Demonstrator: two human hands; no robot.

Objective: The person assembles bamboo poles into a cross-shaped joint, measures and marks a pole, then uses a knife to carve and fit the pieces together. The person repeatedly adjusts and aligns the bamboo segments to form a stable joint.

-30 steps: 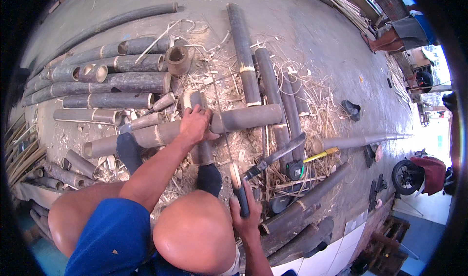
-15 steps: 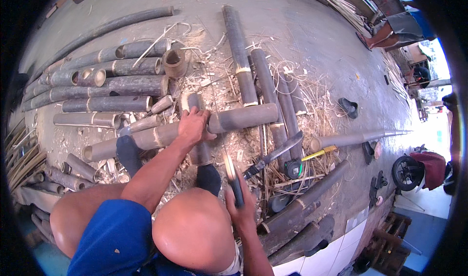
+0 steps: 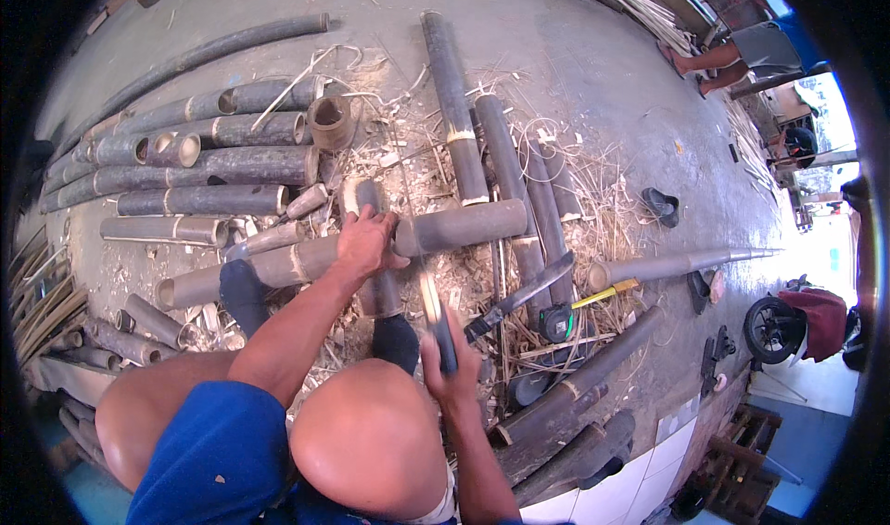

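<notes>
A long dark bamboo pole (image 3: 468, 225) lies crosswise before me, resting over a shorter upright-lying bamboo piece (image 3: 378, 288). My left hand (image 3: 364, 245) presses down on the pole near its middle, fingers curled over it. In my right hand (image 3: 451, 358) is the dark, pale-topped handle of a saw (image 3: 433, 310). Its thin blade, seen nearly edge-on, runs away from me across the pole, just right of my left hand. My feet, in dark footwear (image 3: 396, 341), are beside the bamboo.
Several bamboo poles (image 3: 232, 165) lie stacked at left; more (image 3: 454, 108) lie ahead and right. A machete (image 3: 524, 293) and a tape measure (image 3: 558, 323) are right of the saw. Shavings (image 3: 399, 177) cover the floor. Another person's legs (image 3: 714, 66) show at far right, above a motorbike (image 3: 779, 328).
My right hand has pushed the saw a little forward, away from me. My left hand stays on the pole. The other person's legs at far right have shifted.
</notes>
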